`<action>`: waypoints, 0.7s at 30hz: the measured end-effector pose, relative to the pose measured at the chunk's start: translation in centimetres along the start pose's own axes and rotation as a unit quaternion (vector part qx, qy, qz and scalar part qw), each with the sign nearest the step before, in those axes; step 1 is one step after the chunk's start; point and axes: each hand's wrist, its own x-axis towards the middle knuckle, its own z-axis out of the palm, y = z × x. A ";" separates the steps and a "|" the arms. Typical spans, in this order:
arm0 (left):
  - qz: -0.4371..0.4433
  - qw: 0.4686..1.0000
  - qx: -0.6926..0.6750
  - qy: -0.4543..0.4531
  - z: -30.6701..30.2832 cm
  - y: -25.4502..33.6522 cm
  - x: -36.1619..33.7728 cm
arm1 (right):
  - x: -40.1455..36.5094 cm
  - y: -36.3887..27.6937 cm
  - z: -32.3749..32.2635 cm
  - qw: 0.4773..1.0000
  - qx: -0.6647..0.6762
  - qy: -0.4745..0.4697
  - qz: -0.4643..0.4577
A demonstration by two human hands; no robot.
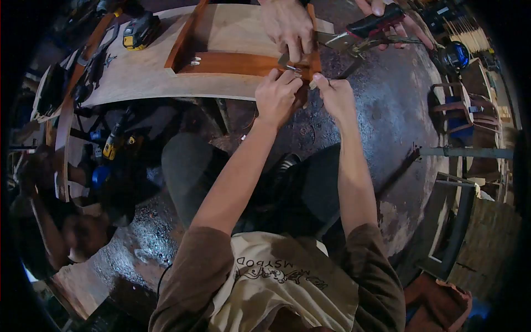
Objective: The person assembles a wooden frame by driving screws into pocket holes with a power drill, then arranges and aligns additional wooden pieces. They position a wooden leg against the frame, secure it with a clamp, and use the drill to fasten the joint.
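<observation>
Tightly, left hand (276,95) at frame edge (232,64)

head camera looks steeply down, close.

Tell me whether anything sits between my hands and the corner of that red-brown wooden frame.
Nothing visible does. The left hand is on the wooden frame at its near corner, the right hand close beside it. Another person's hand rests on that corner from the far side, crowding but not blocking.
</observation>
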 end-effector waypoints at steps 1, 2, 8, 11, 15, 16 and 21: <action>0.000 1.000 0.000 0.000 0.0 0.0 0.0 | 0.1 0.2 -0.1 1.000 0.005 -0.010 -0.006; 0.002 1.000 -0.007 0.006 0.1 -0.1 0.0 | 0.2 0.3 0.0 1.000 0.010 -0.019 -0.013; 0.008 1.000 -0.005 0.002 -0.3 -0.1 0.2 | 0.1 0.0 0.0 1.000 0.003 -0.017 -0.019; 0.012 1.000 -0.009 0.014 0.0 -0.6 0.1 | -0.2 -0.5 0.0 0.999 0.017 -0.016 -0.044; 0.006 0.999 -0.029 0.036 0.3 -0.4 0.1 | 0.4 -0.1 -0.2 0.998 -0.033 -0.046 -0.011; 0.005 0.999 -0.028 0.037 0.2 -0.5 0.1 | 0.4 0.0 -0.1 0.999 -0.012 -0.040 -0.028; 0.008 1.000 -0.018 0.023 0.7 -0.8 0.0 | 0.7 0.4 -0.1 0.999 0.024 -0.044 -0.015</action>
